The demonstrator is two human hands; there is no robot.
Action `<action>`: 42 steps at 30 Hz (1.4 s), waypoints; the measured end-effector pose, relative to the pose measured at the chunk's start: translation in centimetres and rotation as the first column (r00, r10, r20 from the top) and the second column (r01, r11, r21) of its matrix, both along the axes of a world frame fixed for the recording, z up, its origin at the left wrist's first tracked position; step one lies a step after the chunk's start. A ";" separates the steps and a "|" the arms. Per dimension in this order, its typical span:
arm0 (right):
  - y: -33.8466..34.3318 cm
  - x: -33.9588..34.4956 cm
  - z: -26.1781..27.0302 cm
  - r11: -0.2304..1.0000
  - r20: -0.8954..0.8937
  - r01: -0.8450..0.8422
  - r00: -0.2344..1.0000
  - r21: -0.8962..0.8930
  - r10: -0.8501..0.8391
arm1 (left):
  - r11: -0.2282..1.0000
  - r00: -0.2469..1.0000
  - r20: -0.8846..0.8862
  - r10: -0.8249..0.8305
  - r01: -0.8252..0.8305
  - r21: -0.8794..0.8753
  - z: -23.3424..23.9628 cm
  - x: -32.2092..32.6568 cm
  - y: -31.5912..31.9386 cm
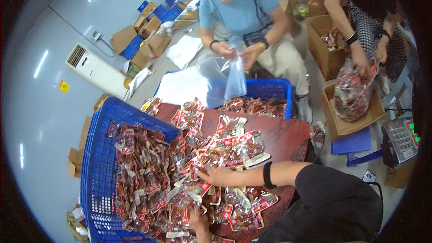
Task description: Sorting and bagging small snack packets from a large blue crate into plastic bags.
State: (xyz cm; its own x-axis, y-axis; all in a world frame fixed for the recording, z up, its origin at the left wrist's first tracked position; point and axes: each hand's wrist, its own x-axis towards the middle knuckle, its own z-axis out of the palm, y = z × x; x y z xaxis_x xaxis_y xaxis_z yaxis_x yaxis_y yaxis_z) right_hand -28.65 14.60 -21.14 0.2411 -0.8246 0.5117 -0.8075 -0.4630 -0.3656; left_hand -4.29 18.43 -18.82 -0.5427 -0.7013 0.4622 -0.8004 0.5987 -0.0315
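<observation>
Sealed clear-and-red plastic packets of brown contents (244, 150) lie heaped over a dark reddish-brown board (287, 135). My right hand (217, 176), with a black band farther up the forearm, reaches in from the right and rests its fingers among the packets. Lower down, my left hand (197, 218) comes from the bottom edge and touches a packet (178, 213) beside a large blue plastic crate (101, 162). Packets stand in dense rows (141, 172) inside that crate. Fingertips of both hands are partly hidden, so their grip is unclear.
Across the board, a person in a blue top (236, 13) holds a clear plastic bag (224, 71) above another blue crate (287, 98). At right, another person's hand (361, 62) is at a filled bag (351, 91) in a cardboard box (361, 126). A keypad scale (400, 138) stands nearby.
</observation>
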 end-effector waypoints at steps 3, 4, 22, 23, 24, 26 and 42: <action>0.2 0.0 0.6 0.998 -0.105 0.055 0.993 -0.029 -0.058 | 0.997 0.999 0.045 0.012 -0.009 -0.071 -0.4 0.1 -0.2; 0.0 0.2 -0.1 0.996 -0.110 0.064 0.991 -0.065 -0.071 | 0.999 0.999 0.036 0.015 -0.014 -0.047 -0.3 0.1 -0.1; 0.6 -0.6 1.9 0.993 -0.150 0.009 0.989 0.121 0.010 | 0.865 0.819 0.392 0.420 -0.491 0.100 4.6 2.5 1.8; 0.6 -0.5 1.7 0.993 -0.141 0.000 0.990 0.118 0.016 | 0.871 0.827 0.379 0.416 -0.482 0.095 4.3 2.4 1.3; 0.5 -0.6 1.9 0.994 -0.131 -0.005 0.991 0.109 0.020 | 0.883 0.835 0.360 0.417 -0.466 0.058 4.1 2.4 0.7; 0.7 -0.6 2.1 0.988 -0.139 -0.021 0.989 0.153 0.042 | 0.885 0.836 0.367 0.409 -0.460 0.062 2.9 3.0 -0.6; 0.5 -2.4 0.6 1.000 -0.180 -0.018 0.984 -0.009 0.016 | 0.997 0.977 0.200 0.080 -0.082 -0.001 1.5 4.0 -2.2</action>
